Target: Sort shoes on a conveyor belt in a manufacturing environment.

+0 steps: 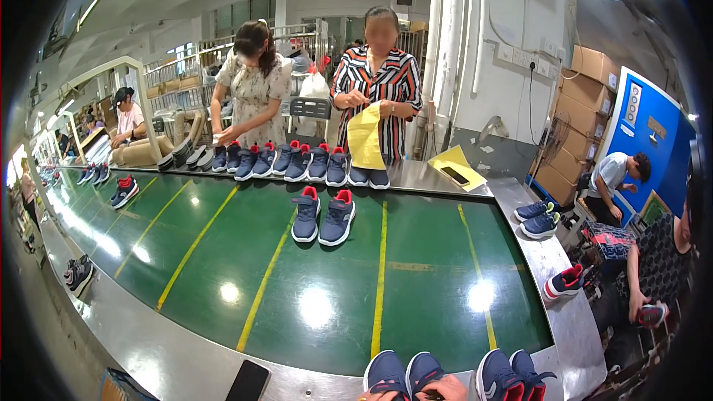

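A long dark-green conveyor belt with yellow stripes (431,304) lies within a silver metal bench (171,364). At its near edge sit two navy, white-soled pairs of shoes: the left pair (385,369), and a red-lined pair (493,371) just beside it. A flat black phone (249,382) lies farther left. The left hand (381,396) and right hand (445,388) touch the left pair; whether their fingers clamp it, I cannot tell.

This is a shoe factory, shown by a long green conveyor belt (431,241) striped with yellow lines (379,275), navy sneakers (298,164) lined along its far edge, people (256,89) working beside it, metal racks (176,68) behind and stacked cardboard boxes (582,104) at right.
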### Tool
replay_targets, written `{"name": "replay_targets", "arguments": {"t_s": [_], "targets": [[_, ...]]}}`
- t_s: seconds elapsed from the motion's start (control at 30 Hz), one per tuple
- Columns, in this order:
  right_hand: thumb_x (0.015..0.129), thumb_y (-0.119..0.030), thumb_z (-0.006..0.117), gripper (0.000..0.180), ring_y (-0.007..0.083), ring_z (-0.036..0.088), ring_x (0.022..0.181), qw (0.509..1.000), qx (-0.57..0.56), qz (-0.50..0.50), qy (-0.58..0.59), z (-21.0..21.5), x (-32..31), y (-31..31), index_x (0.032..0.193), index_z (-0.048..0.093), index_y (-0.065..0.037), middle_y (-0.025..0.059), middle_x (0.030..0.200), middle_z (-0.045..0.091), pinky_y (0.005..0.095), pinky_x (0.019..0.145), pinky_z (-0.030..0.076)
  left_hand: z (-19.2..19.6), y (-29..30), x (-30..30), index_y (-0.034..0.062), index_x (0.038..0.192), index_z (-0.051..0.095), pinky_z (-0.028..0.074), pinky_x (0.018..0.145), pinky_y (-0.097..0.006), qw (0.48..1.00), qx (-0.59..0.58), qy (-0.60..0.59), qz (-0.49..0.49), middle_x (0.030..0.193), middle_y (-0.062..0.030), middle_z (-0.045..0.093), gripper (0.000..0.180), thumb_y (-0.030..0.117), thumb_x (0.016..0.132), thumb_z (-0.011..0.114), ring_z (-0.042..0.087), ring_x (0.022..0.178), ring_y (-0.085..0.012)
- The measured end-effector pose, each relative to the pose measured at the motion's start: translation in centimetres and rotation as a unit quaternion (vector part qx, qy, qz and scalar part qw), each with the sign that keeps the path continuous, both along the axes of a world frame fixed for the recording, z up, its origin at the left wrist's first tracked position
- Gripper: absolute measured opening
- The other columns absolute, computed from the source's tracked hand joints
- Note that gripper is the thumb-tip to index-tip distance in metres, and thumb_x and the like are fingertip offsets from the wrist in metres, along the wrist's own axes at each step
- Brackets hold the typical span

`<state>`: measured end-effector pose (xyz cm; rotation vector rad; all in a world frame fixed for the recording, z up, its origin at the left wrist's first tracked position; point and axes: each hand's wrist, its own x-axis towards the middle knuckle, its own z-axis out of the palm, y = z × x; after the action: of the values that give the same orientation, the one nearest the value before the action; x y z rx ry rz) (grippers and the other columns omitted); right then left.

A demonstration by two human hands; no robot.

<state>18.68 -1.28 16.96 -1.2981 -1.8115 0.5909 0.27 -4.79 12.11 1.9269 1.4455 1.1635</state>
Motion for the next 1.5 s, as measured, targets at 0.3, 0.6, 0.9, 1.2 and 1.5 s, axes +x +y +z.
{"name": "replay_targets", "arguments": {"t_s": [0.3,0.6,0.9,1.2,1.5], "targets": [[0.069,-0.02,0.078,0.025,0.0324,0.058,0.071,0.998,-0.016,0.014,-0.053,-1.3,0.3,-0.2,0.08,0.06,-0.005,0.0136,0.08,0.059,0.0388,0.062,0.047,0.0,1.1,-0.9,0.0047,0.108,0.059,0.045,0.089,-0.043,0.986,-0.101,0.024,-0.129,0.104,-0.0171,0.061,0.04,0.028,0.077,0.07,0.053,0.11,-0.0357],[0.068,-0.021,0.078,0.024,0.0331,0.058,0.07,0.999,-0.007,-0.001,-0.05,-2.4,0.7,-0.2,0.079,0.062,-0.006,0.0147,0.078,0.059,0.0402,0.06,0.047,-1.5,1.6,-0.8,0.0035,0.104,0.06,0.042,0.097,-0.048,0.988,0.064,0.049,-0.134,0.109,-0.0154,0.06,0.036,0.021,0.075,0.071,0.05,0.117,-0.0361],[0.077,-0.007,0.068,0.01,0.0254,0.06,0.074,0.997,-0.076,-0.003,0.017,-1.9,2.5,-0.5,0.083,0.063,-0.002,0.0126,0.084,0.064,0.035,0.063,0.048,-1.0,2.0,-0.3,0.0106,0.1,0.063,0.049,0.086,-0.039,0.981,0.132,0.098,-0.097,0.102,-0.0099,0.062,0.032,0.026,0.073,0.072,0.056,0.109,-0.0323],[0.099,-0.039,0.032,0.046,-0.0028,0.034,0.045,0.906,0.099,-0.275,0.308,14.2,17.2,6.7,0.135,0.042,-0.012,-0.0029,0.067,0.056,0.0129,0.038,0.022,-0.9,2.2,0.0,0.0118,0.101,0.063,0.049,0.086,-0.04,0.984,0.111,0.097,-0.096,0.101,-0.01,0.062,0.032,0.03,0.076,0.069,0.056,0.109,-0.0326],[0.092,-0.033,0.052,0.021,-0.0003,0.029,0.04,0.87,0.087,-0.322,0.362,16.8,23.9,5.1,0.093,0.059,-0.014,-0.0065,0.06,0.046,0.0156,0.035,0.021,-1.3,1.8,-0.1,0.0129,0.1,0.063,0.047,0.091,-0.042,0.989,0.054,0.094,-0.1,0.106,-0.01,0.061,0.032,0.031,0.074,0.07,0.055,0.11,-0.0314]]}}
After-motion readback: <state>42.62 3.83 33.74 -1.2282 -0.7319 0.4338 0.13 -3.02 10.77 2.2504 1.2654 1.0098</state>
